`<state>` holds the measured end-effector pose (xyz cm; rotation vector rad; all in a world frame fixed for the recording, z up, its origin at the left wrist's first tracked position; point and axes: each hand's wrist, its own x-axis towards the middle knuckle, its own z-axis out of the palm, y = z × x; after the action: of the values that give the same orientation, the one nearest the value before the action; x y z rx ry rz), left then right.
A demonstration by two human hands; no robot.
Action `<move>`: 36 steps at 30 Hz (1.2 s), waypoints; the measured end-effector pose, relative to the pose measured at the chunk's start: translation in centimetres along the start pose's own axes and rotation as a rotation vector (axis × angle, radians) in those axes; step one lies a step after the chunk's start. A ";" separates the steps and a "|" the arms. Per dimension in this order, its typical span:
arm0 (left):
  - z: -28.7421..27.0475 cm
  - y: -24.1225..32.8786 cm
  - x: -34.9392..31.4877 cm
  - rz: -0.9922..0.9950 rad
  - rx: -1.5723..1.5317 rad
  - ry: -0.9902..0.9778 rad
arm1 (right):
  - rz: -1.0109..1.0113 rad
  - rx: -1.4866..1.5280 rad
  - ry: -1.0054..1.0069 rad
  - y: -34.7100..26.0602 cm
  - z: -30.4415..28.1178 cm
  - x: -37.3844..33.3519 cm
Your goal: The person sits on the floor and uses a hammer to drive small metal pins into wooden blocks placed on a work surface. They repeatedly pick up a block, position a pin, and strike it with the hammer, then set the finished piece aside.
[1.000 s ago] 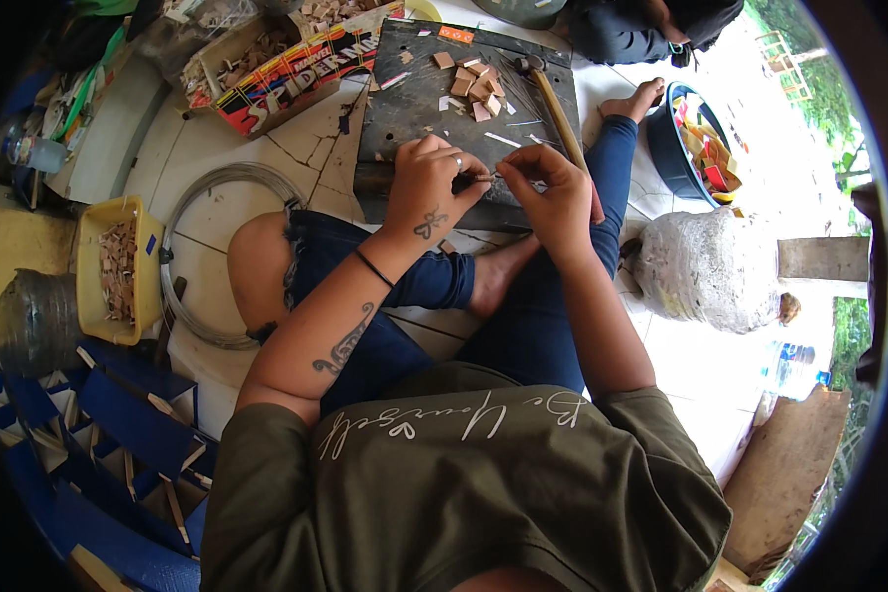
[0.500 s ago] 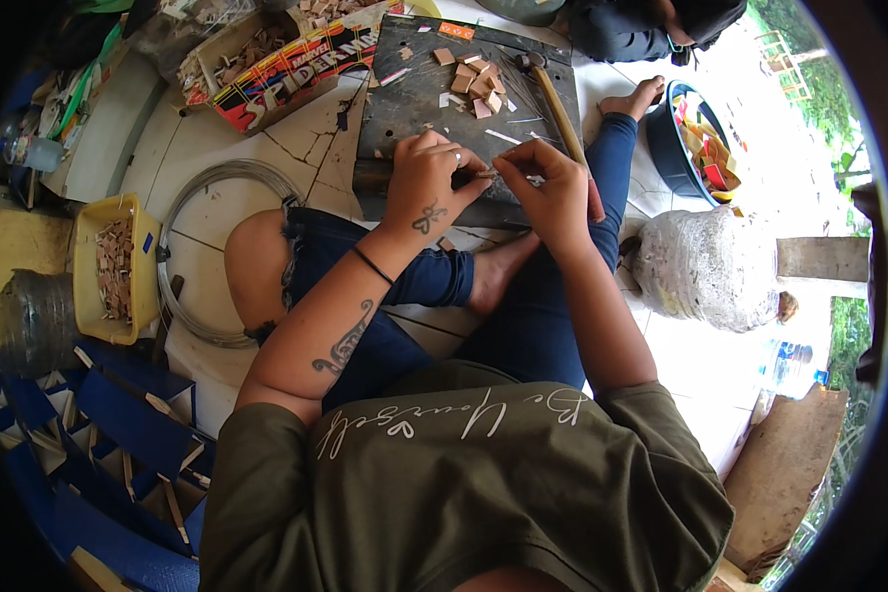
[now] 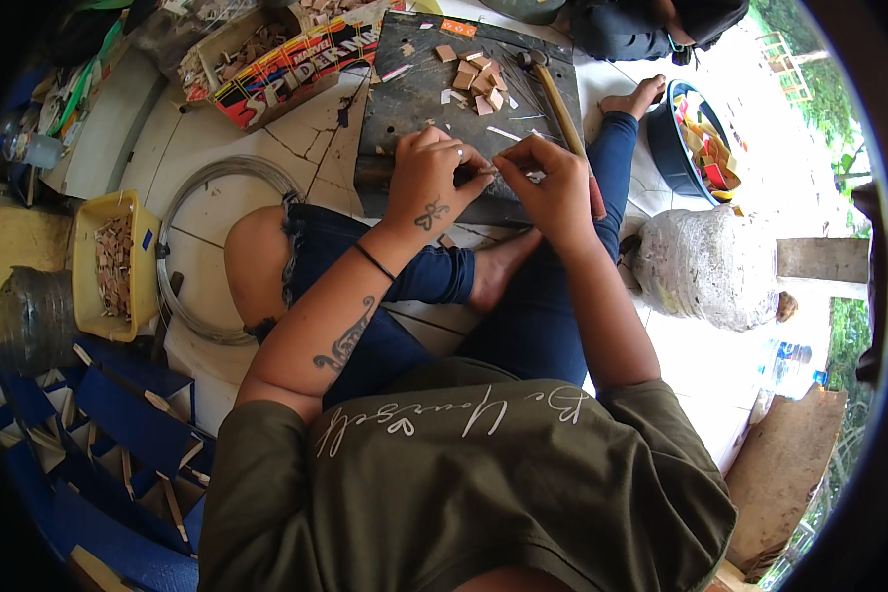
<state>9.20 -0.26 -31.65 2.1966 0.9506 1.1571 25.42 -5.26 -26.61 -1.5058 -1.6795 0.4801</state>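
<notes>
Over the near part of a dark, worn board (image 3: 395, 128), my two hands meet fingertip to fingertip. My left hand (image 3: 426, 180) is closed in a pinch, thumb against forefinger. Facing it, my right hand (image 3: 555, 195) pinches at the same spot. A tiny thing sits between the fingertips, too small and covered to name. Beyond the hands, small square brown pieces (image 3: 481, 83) lie in a loose pile on the board, with white slivers around them. A hammer (image 3: 564, 113) with a wooden handle and a reddish grip rests along the board's right side.
A coil of wire (image 3: 180, 202) and a yellow tub (image 3: 84, 207) of small brown pieces stand left. A printed cardboard box (image 3: 311, 74) of scraps is far left. Rightward are a dark blue basin (image 3: 666, 143) of coloured pieces and a plastic-wrapped bundle (image 3: 705, 266). Another person (image 3: 622, 30) sits beyond.
My hands stay in nearly the same place, with only a slight shift of the fingers at the pinch. The pile and the hammer have not moved.
</notes>
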 end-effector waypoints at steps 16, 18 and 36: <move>0.4 0.7 1.2 0.050 -0.175 0.002 | -0.119 -0.220 0.154 1.6 -2.0 0.4; 0.3 0.8 1.1 0.030 -0.240 0.011 | -0.029 -0.772 0.268 2.9 -3.1 -0.5; 0.4 1.2 1.0 -0.050 -0.253 -0.037 | 0.520 0.139 -0.139 -4.2 -10.0 -9.5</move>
<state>10.34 -0.26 -30.54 1.9751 0.7920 1.1423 29.98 -17.48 -20.50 -1.8349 -1.3086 0.9741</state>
